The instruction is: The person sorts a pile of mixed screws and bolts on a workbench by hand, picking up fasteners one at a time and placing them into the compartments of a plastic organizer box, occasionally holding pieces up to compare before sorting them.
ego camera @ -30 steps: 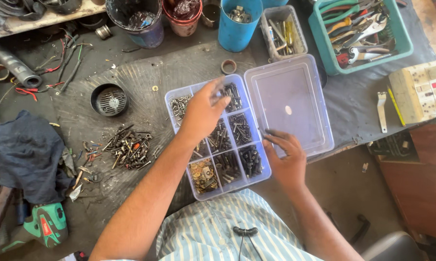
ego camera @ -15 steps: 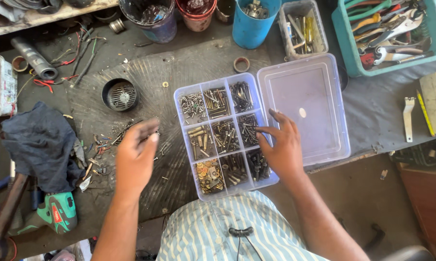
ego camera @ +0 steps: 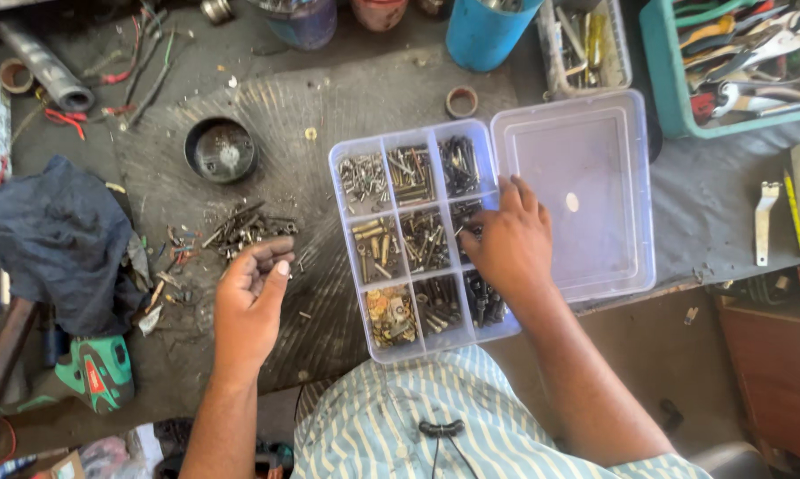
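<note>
Now the left hand [ego camera: 251,297] had come away from the clear plastic sorting box with nine small cups [ego camera: 418,235] and had gone to the loose pile of dark screws and bolts [ego camera: 245,232] on the dirty grey workbench [ego camera: 329,98], left of the box. Its fingertips were pinched together at the pile; what they held was too small to tell. The right hand [ego camera: 506,244] had slid onto the box's right side, fingers spread flat, gripping nothing. So the picking had moved from box to pile.
</note>
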Demonstrator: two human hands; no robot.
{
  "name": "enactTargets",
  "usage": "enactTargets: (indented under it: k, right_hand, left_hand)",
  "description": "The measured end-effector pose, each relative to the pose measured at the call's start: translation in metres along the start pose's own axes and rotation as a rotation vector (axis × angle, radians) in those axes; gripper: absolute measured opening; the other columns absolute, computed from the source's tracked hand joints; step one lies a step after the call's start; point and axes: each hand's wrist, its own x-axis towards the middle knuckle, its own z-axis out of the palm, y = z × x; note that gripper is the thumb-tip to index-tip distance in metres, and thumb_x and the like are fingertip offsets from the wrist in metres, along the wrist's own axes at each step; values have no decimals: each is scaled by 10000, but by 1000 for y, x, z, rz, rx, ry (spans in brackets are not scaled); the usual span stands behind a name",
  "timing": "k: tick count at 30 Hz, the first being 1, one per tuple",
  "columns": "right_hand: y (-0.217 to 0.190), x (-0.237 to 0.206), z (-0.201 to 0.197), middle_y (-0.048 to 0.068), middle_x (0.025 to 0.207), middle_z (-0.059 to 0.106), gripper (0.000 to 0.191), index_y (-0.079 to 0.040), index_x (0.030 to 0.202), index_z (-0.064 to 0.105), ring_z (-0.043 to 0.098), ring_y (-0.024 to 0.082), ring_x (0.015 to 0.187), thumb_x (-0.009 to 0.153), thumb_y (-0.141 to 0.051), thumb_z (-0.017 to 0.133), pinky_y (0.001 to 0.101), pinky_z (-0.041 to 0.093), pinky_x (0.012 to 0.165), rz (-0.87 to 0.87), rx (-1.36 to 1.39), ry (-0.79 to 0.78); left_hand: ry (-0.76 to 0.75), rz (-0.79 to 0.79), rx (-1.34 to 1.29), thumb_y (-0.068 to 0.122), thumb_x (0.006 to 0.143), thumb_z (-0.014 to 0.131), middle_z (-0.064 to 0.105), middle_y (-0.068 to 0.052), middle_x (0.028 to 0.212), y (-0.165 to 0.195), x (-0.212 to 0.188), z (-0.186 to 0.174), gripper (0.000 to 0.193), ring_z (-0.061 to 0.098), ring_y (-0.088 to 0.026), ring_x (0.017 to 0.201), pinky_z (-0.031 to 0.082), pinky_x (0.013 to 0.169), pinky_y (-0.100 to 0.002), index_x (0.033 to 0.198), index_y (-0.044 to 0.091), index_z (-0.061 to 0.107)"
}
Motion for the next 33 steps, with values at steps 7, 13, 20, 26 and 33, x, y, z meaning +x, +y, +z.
enactTargets:
  k: [7, 13, 20, 26, 33]
  right_hand:
    - [13, -14, -3, 181, 1451, 574, 163, -121, 932, 822, 474, 372, 1385, 830, -247, 808, 483, 380, 1156, -24, 346, 169]
    - [17, -8, -28, 135, 1460, 600, 125, -97, 895, 795, 498, 338, 1406, 836, -205, 820, 459, 410, 1157, 21, 478, 274]
    - [8, 41, -28, 127, 1437, 607, 118, -109, 862, 795, 470, 346, 1408, 842, -222, 825, 471, 376, 1163, 4, 375, 324]
    - [3, 76, -10, 139, 1452, 590, 158, -155, 854, 833, 414, 370, 1424, 829, -306, 796, 528, 292, 1141, -17, 44, 208]
    - [0, 77, 12, 188, 1501, 551, 265, -115, 1012, 821, 453, 381, 1419, 923, -348, 730, 514, 354, 1139, -27, 114, 117]
  left_hand:
    - [-15, 22, -3, 30, 1018, 601, 682, -47, 1198, 0, 2, 0, 251, 637, -106, 1097, 499, 986, -255, 1264, -5, 636]
    - [-5, -11, 7, 50, 1019, 606, 694, -46, 1167, 6, 14, -7, 240, 644, -101, 1081, 504, 971, -253, 1249, -5, 650]
    - [-29, -1, 32, 50, 1017, 606, 691, -41, 1143, 15, 30, -7, 252, 640, -93, 1038, 504, 931, -248, 1259, -3, 651]
    - [169, 85, 322, 37, 1019, 636, 688, -35, 1058, 35, 40, -35, 225, 589, -83, 921, 494, 855, -241, 1238, 26, 688]
    - [208, 305, 883, 92, 920, 719, 716, -134, 1083, 42, 21, -48, 228, 674, -312, 1015, 523, 893, -415, 1145, 56, 701]
